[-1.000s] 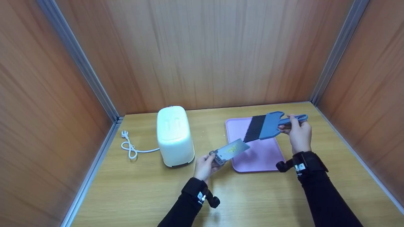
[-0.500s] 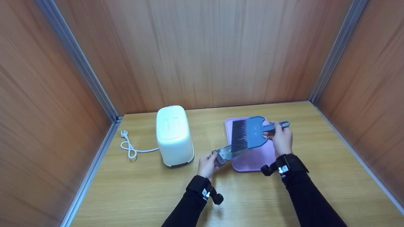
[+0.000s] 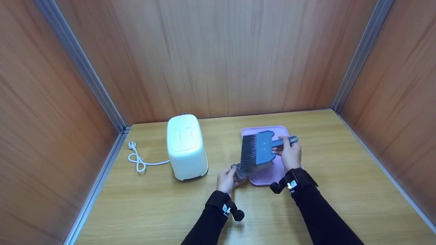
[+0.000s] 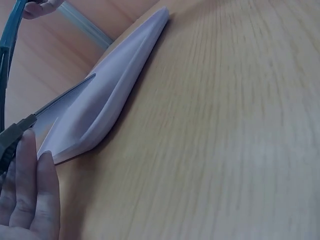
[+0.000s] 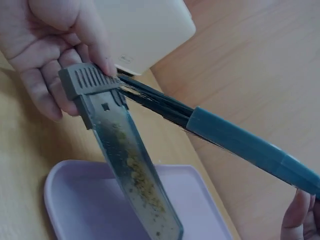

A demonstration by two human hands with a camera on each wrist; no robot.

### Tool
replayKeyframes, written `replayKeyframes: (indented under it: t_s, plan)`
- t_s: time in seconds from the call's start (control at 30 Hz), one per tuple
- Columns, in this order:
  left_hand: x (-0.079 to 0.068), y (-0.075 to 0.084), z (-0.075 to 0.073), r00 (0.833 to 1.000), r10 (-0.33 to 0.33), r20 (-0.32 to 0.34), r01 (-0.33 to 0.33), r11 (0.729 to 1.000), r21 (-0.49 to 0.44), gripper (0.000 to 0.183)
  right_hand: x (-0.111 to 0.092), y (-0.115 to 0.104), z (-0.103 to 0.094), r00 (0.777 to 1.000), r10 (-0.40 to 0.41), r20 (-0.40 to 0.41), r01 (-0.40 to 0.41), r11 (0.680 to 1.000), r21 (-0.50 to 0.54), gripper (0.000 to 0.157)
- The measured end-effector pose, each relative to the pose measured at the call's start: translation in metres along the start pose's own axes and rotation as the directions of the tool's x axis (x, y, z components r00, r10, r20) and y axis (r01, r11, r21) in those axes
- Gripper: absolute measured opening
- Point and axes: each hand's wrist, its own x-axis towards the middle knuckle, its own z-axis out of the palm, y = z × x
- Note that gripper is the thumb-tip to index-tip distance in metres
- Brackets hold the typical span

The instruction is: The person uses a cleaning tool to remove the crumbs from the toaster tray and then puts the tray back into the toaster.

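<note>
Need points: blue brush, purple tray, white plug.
blue brush (image 3: 265, 148): head view, on its blue head
purple tray (image 3: 270, 177): head view, on its bare floor
white plug (image 3: 132, 145): head view, on its body

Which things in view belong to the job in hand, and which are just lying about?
In the job:
brush, in the right hand
plate with yellowish bits, in the left hand
pink tray beneath, probably

Apparently idle:
white appliance
its cord

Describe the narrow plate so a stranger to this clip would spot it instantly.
Right of the white boxy appliance lies a lilac tray. Partly above it, the left grip holds a narrow plate with a grey slotted end. Unlike the plain tray and the bristled blue brush, it carries yellowish bits.
</note>
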Motion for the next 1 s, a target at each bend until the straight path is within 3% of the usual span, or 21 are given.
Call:
replayKeyframes:
  t_s: [0.3,0.47,1.0]
  plan:
    - [0.002,-0.011,0.000,1.000,0.020,0.022,-0.019,0.999,-0.037,0.032,0.001,0.011,0.005,1.000,-0.017,-0.001,0.017,0.999,-0.040,0.040]
    - [0.003,-0.014,0.000,0.999,0.032,0.005,-0.032,0.999,0.025,0.036,0.003,0.014,0.005,1.000,-0.011,0.011,0.012,0.998,-0.057,0.040]
    - [0.008,-0.018,0.001,0.999,0.038,-0.019,-0.037,0.998,0.058,0.035,0.011,0.018,-0.018,1.000,-0.004,-0.009,0.003,0.996,-0.086,0.041]
